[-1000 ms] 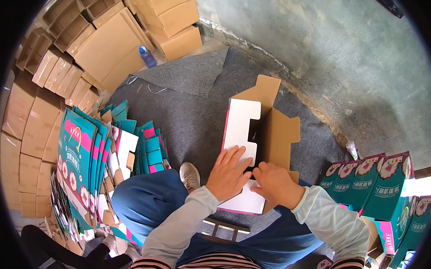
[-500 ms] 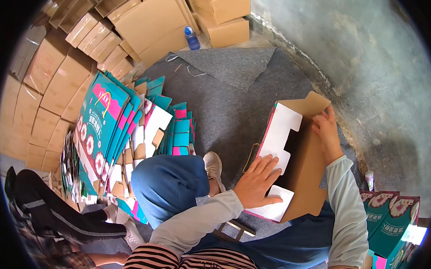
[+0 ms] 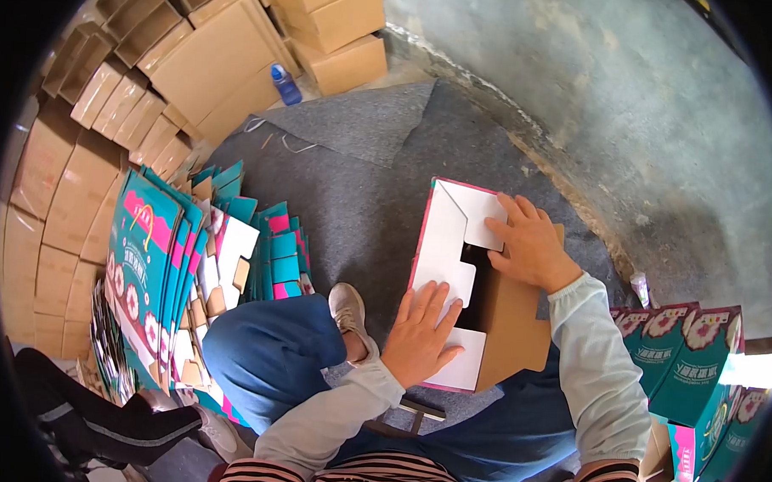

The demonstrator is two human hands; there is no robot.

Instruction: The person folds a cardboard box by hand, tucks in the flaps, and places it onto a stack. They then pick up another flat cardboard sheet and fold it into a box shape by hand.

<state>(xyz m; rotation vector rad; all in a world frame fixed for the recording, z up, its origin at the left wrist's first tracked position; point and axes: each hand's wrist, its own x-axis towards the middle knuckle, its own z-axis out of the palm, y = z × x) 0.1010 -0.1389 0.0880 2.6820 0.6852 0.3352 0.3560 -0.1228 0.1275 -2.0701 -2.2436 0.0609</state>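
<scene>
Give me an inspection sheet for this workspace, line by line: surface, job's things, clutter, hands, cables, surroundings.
Surface: grey carpet over a concrete floor.
Job's things: one open box on the carpet, white flaps folded in over its opening, brown flap at the near right.
Clutter: flat teal printed boxes fanned out on the left; a blue bottle at the carpet's far edge.
Hands: left hand flat on the near white flap; right hand pressing the far white flap.
Cables: nothing seen.
Surroundings: plain brown cartons stacked left and at the top; made-up teal boxes on the right; another person's dark legs lower left.
</scene>
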